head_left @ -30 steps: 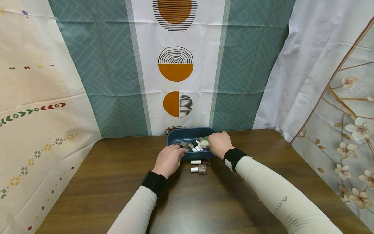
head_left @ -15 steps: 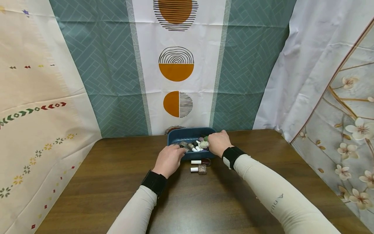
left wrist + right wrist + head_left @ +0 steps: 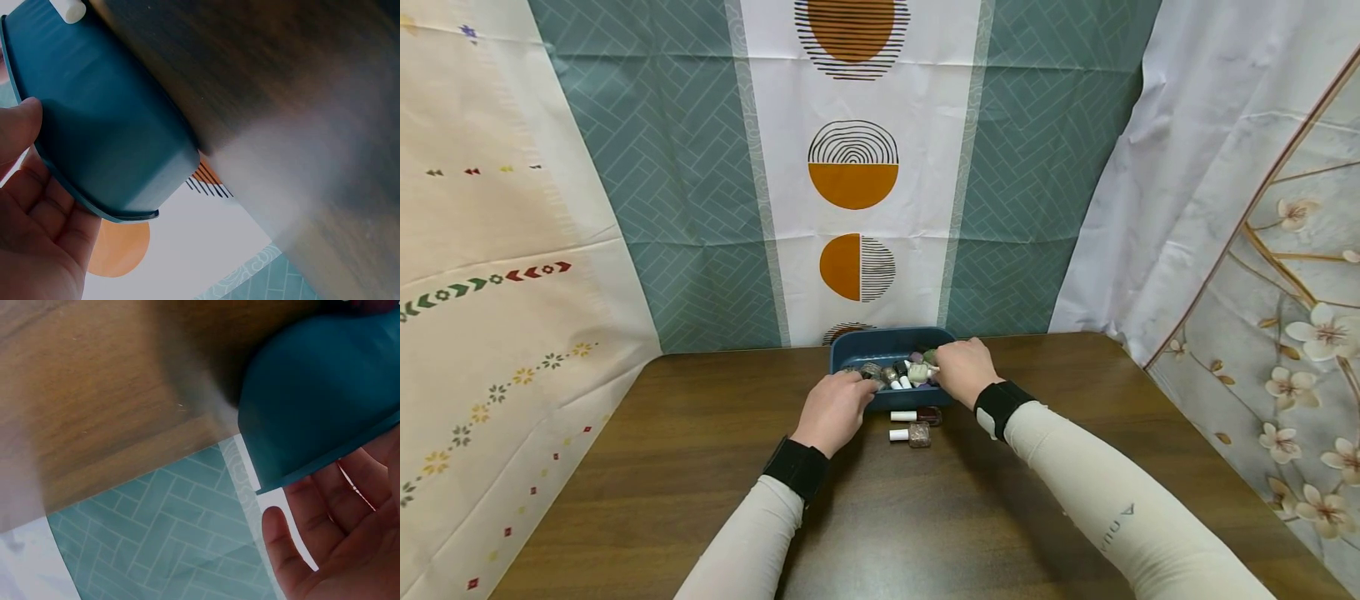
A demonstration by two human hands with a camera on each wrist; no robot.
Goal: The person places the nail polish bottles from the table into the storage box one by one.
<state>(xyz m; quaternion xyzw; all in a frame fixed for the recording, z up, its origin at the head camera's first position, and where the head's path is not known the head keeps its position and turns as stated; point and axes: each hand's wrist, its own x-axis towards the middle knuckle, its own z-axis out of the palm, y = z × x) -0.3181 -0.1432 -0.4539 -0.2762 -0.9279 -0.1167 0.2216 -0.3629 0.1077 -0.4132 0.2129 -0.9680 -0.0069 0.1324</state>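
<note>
A blue plastic bin (image 3: 887,401) stands near the table's far edge, with several nail polish bottles inside. My left hand (image 3: 835,410) grips its front left rim; in the left wrist view the thumb (image 3: 22,128) lies at the rim and the other fingers go behind it. Over the front right corner, my right hand (image 3: 966,369) reaches into the bin and holds a pale green nail polish bottle (image 3: 917,372) by its white cap end. The right fingertips are mostly hidden. In the right wrist view, curled fingers (image 3: 325,512) show beyond the bin's rim.
Two nail polish bottles lie on the brown wooden table (image 3: 880,517) in front of the bin: a dark red one (image 3: 929,416) and a glittery one (image 3: 919,434), their white caps pointing left. A patterned curtain (image 3: 853,275) hangs just behind the table.
The pale green bottle has shifted slightly left and turned, its white cap now toward my right hand. My left hand, the bin and the two bottles on the table have stayed put.
</note>
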